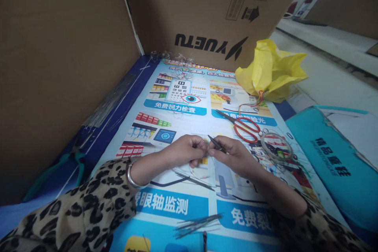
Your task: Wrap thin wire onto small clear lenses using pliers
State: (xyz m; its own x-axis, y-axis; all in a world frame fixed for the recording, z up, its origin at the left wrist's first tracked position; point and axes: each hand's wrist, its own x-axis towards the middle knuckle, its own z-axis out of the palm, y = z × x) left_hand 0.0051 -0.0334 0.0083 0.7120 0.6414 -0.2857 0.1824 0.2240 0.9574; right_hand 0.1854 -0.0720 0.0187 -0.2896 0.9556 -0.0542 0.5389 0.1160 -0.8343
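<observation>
My left hand [190,150] and my right hand [233,155] meet over the middle of the printed poster, fingertips almost touching. My left thumb and forefinger pinch something too fine to make out. A dark, pointed slim tool [217,144] lies in my right hand, its tip toward the left fingers; its exact kind is unclear. Below the hands rests a loose bunch of thin dark wires [196,181], with a faint thin loop beside it. Another bunch of wires [196,225] sits nearer to me. Beyond the right hand are orange-handled scissors [247,129].
Cardboard walls [206,12] rise behind and at left. Green-handled pliers [73,157] and long thin wires [109,102] lie at left. On the right are a wire coil [277,146], a yellow bag [270,71] and a turquoise box [327,165]. Clear tangled strands [181,71] lie at the back.
</observation>
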